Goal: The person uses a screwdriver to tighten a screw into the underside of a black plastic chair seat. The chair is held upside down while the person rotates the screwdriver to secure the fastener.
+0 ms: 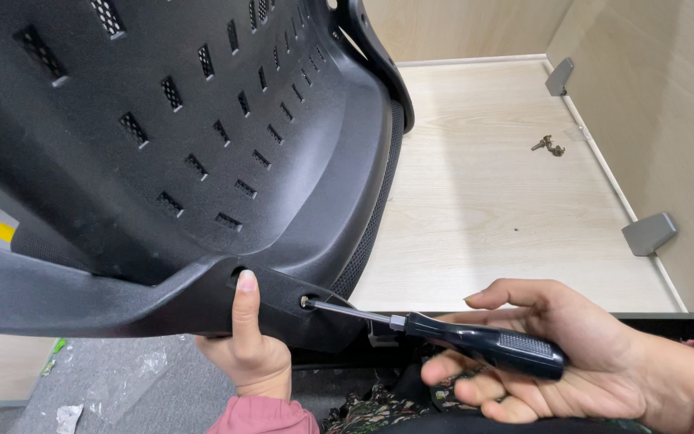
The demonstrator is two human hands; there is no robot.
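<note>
A black plastic chair back (162, 153) fills the upper left of the view, tilted and held off the floor. Its shell is matte and slightly grainy, curved like a shallow bowl, and pierced by rows of small rectangular slots. A thick rounded rim runs along its lower edge, and a strip of fine black mesh shows along the right edge. Two round holes sit in the lower rim.

The left hand (251, 345) grips that rim from below, its thumb pressed upright against the plastic just beside the left hole. The right hand (572, 354) is loosely closed around a screwdriver (443, 331), which lies across its fingers. The screwdriver has a black handle with a ribbed grip patch and a thin shiny steel shaft; its tip rests in the right hole of the rim.

Behind the chair back lies a pale wood-grain surface (483, 209) with light walls around it. Two grey plastic brackets (649, 233) stand along its right edge, and a small cluster of brass-coloured screws (549, 146) lies near the far one, well apart from both hands.
</note>
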